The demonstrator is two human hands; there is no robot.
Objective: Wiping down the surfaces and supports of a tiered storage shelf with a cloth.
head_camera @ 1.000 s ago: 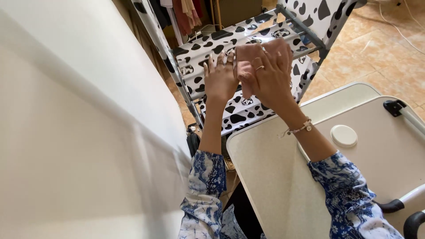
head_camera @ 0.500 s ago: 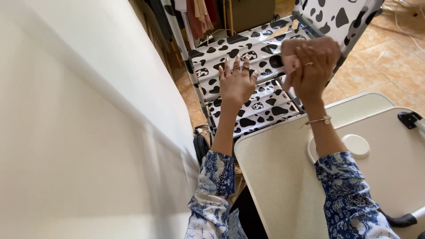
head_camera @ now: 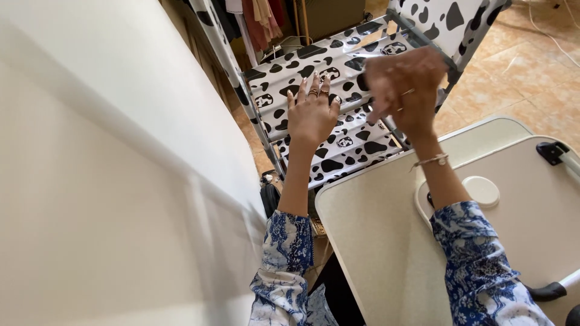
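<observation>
My left hand (head_camera: pixel 311 113) lies flat, fingers spread, with rings on them, on the upper tier of a cow-print rack (head_camera: pixel 284 75) with a grey metal frame. My right hand (head_camera: pixel 402 84) hovers over the rack's right side, blurred by motion, fingers curled around a small pink cloth (head_camera: pixel 376 111); only a sliver of the cloth shows below the fingers. A bead bracelet sits on that wrist. Both sleeves are blue-and-white floral. A lower cow-print tier (head_camera: pixel 347 154) lies just beneath my left wrist.
A large white panel (head_camera: pixel 109 181) fills the left half. A beige folding table (head_camera: pixel 374 241) with a round white cap (head_camera: pixel 480 190) and black fittings stands at the lower right. Clothes (head_camera: pixel 260 18) hang behind the rack. Tan floor tiles (head_camera: pixel 519 66) lie at the right.
My right hand carried the pink cloth from beside my left hand out to the right side of the rack, then slightly back left. My left hand stayed flat on the upper tier.
</observation>
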